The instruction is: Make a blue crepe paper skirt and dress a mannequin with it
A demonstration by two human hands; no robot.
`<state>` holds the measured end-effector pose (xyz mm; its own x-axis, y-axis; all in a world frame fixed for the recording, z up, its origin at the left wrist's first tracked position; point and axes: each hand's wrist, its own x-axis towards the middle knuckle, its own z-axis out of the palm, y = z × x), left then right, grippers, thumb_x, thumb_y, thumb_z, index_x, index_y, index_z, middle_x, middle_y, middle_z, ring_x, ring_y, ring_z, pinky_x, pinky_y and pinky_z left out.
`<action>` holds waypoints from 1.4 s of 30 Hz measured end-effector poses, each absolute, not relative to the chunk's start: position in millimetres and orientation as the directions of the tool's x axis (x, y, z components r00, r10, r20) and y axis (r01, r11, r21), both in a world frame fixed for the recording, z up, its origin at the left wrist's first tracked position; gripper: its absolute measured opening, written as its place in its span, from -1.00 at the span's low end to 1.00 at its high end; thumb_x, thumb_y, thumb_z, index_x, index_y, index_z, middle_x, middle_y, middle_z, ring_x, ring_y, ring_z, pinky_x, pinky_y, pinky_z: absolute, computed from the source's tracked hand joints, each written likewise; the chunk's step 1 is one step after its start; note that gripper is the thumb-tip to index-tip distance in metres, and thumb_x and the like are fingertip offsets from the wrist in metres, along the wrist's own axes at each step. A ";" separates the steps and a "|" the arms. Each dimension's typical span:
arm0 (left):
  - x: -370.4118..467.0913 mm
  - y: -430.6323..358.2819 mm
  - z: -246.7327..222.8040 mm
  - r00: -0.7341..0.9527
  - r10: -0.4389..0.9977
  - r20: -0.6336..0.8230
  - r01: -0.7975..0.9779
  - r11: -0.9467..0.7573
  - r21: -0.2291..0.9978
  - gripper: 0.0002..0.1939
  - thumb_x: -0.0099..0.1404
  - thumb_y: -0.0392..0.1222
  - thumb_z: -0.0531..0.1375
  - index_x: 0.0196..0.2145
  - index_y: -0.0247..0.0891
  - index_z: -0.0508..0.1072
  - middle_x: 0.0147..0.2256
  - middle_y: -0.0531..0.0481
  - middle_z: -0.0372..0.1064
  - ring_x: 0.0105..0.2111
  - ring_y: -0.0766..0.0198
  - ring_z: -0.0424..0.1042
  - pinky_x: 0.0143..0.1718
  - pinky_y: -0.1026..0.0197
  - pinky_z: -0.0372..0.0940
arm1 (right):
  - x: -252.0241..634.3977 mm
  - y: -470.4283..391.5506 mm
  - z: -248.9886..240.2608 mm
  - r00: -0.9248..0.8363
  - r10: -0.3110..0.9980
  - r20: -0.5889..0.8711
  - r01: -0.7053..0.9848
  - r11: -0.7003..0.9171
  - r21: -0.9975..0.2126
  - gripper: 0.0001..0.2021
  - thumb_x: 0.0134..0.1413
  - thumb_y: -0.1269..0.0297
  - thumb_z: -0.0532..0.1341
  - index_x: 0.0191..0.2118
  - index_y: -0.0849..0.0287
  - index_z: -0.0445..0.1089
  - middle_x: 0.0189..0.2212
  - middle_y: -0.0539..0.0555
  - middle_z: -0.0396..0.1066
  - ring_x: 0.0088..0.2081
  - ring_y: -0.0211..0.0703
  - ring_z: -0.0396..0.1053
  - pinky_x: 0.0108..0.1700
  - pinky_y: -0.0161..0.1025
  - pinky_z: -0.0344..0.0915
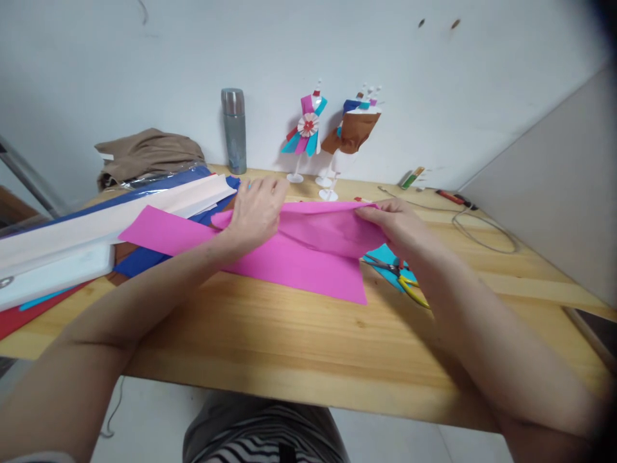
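Left arm (159, 283) and right arm (472, 315) closest, both bare, both reaching over the wood table (289, 347). Striped clothes (260, 444) down low, past the table's front edge. Pink paper (308, 267) in the middle of the table, in two layers, under and between the hands. Right hand (395, 222) pinched narrow on a top corner, thumb on the near side, top layer lifted and a bit wrinkly. Left hand (258, 209) on top of the pink paper, fingers bent away; too hidden at the tips to tell if gripping or just pressing.

Just right of the pink paper, scissors (398, 270) with yellow on the handle, on top of light blue paper (383, 254). Off to the left, a messy pile: white paper (110, 222), dark blue paper (139, 260), a white box (58, 273), red paper (33, 312). Behind that, brown cloth (154, 154) and a gray flask (235, 135), standing up. By the wall (183, 58), little paper dresses (306, 128) on white stands. At the back right, a loopy cord (482, 238).
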<state>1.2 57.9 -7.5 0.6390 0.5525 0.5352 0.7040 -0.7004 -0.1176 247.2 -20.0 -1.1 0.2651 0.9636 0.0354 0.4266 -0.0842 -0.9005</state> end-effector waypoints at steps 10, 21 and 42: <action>-27.2 92.8 24.1 0.612 0.711 0.347 0.627 -0.704 0.335 -0.72 0.31 -0.30 0.07 -0.13 -0.29 0.55 -0.24 -0.07 0.55 -0.26 0.21 0.48 -0.18 0.17 0.33 | 253.7 -27.2 13.6 0.115 0.962 0.249 0.724 0.090 -0.684 -0.76 -0.09 0.19 0.31 -0.33 0.26 0.55 -0.44 0.09 0.53 -0.38 -0.13 0.36 -0.34 -0.25 0.19; -51.7 115.6 30.7 0.712 0.663 0.232 0.644 -0.748 0.160 -0.74 0.22 -0.29 0.15 -0.19 -0.32 0.60 -0.29 -0.07 0.54 -0.30 0.24 0.42 -0.18 0.20 0.26 | 271.3 -24.9 13.8 -0.006 0.986 0.168 0.786 0.109 -0.609 -0.55 -0.07 0.00 0.33 -0.13 0.24 0.58 -0.16 0.20 0.60 -0.18 0.08 0.48 -0.18 -0.13 0.32; -45.8 103.9 36.0 0.714 0.676 0.186 0.624 -0.733 0.270 -0.65 0.18 -0.35 0.08 -0.18 -0.35 0.62 -0.30 -0.05 0.57 -0.31 0.25 0.44 -0.20 0.22 0.28 | 220.9 -20.7 -34.5 -0.260 0.941 0.217 0.959 0.278 -0.056 -0.42 0.21 0.19 0.24 0.28 0.37 0.33 0.31 0.42 0.24 0.28 0.37 0.26 0.27 0.23 0.19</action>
